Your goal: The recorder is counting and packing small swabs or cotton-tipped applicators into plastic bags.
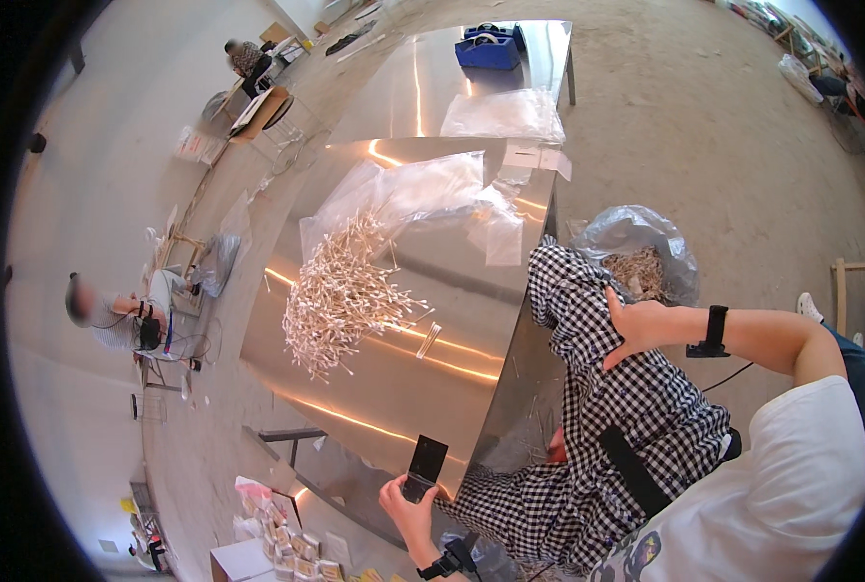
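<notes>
My left hand (411, 510), at the bottom of the view by the table's near corner, pinches a small black hinged case (425, 464) that stands unfolded. A dark band and device circle that wrist. My right hand (638, 325) rests spread on the black-and-white checked cloth (588, 388) covering my legs, and holds nothing. On the shiny metal table (384, 417) lies a large loose heap of cotton swabs (340, 296). A few swabs (430, 339) lie together beside the heap, to its right.
Clear plastic bags (403, 194) lie beyond the heap. A second metal table carries a blue holder (488, 50). Right of the table stands a clear bag (646, 242) of brownish sticks. Small packs (297, 553) fill the lower left. Other people (127, 308) sit farther off.
</notes>
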Available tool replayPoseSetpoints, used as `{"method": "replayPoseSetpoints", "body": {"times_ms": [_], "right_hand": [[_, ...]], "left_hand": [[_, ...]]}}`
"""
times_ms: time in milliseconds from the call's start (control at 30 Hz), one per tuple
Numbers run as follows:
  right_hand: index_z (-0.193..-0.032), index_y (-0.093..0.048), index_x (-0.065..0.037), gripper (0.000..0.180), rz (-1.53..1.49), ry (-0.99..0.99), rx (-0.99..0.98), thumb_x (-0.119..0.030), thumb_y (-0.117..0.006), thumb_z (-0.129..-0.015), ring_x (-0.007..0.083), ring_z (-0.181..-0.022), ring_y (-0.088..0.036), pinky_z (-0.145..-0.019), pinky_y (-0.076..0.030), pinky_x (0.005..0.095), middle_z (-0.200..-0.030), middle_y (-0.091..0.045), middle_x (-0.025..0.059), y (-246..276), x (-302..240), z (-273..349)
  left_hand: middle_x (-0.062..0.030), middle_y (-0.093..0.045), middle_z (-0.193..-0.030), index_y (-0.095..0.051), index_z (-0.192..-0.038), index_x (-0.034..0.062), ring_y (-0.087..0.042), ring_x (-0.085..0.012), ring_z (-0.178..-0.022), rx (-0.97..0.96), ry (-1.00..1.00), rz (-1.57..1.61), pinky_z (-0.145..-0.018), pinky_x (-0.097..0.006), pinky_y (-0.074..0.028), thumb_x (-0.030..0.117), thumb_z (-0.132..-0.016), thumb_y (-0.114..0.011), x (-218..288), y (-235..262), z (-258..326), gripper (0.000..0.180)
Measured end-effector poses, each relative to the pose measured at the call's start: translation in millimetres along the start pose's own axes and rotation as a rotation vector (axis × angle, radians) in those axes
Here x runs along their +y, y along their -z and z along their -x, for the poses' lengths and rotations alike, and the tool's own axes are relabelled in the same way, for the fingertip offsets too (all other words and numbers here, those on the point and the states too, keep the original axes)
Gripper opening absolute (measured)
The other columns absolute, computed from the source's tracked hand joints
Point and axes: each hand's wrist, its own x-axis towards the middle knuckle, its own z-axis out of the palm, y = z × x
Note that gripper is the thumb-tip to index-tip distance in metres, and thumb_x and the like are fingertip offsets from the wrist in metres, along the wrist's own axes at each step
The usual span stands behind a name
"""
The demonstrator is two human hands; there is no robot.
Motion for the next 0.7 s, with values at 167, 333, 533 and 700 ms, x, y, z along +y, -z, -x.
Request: {"method": "replayPoseSetpoints", "body": {"times_ms": [167, 333, 533, 700], "right_hand": [[-0.139, 0.002, 0.029, 0.149, 0.035, 0.053, 0.055, -0.084, -0.063, -0.068, 0.037, -0.067, -0.067, -0.057, -0.053, 0.0387, -0.077, -0.065, 0.0302, -5, 4, -7], [-0.14, 0.005, 0.027, 0.15, 0.082, 0.003, 0.038, -0.083, -0.064, -0.067, 0.0391, -0.073, -0.068, -0.064, -0.055, 0.0399, -0.082, -0.066, 0.0309, -4, -4, -12], [-0.144, 0.004, 0.022, 0.146, -0.021, 0.028, 0.159, -0.074, -0.074, -0.066, 0.0446, -0.092, -0.066, -0.078, -0.054, 0.0397, -0.098, -0.062, 0.0374, -14, 27, -12], [-0.15, 0.01, 0.01, 0.148, -0.082, -0.114, 0.052, -0.072, -0.077, -0.062, 0.0479, -0.119, -0.056, -0.1, -0.046, 0.0415, -0.129, -0.05, 0.0414, -8, 6, -14]], "left_hand": [[-0.0132, -0.053, -0.115, -0.058, -0.111, 0.005, -0.047, -0.0353, -0.115, 0.047, -0.01, 0.011, -0.102, -0.048, -0.038, 0.019, -0.059, -0.09, 3, 2, 2, 0.062], [-0.0142, -0.054, -0.119, -0.06, -0.113, 0.0074, -0.049, -0.035, -0.117, 0.105, -0.072, 0.012, -0.102, -0.047, -0.039, 0.02, -0.061, -0.089, -17, -4, 4, 0.061], [-0.013, -0.054, -0.128, -0.061, -0.119, 0.0061, -0.046, -0.0338, -0.124, 0.074, -0.032, 0.04, -0.106, -0.045, -0.038, 0.022, -0.064, -0.087, -4, -8, -2, 0.063], [-0.0127, -0.051, -0.134, -0.061, -0.122, 0.0074, -0.044, -0.0337, -0.128, 0.076, 0.072, 0.044, -0.109, -0.045, -0.037, 0.022, -0.065, -0.086, -7, -3, 9, 0.064]]}}
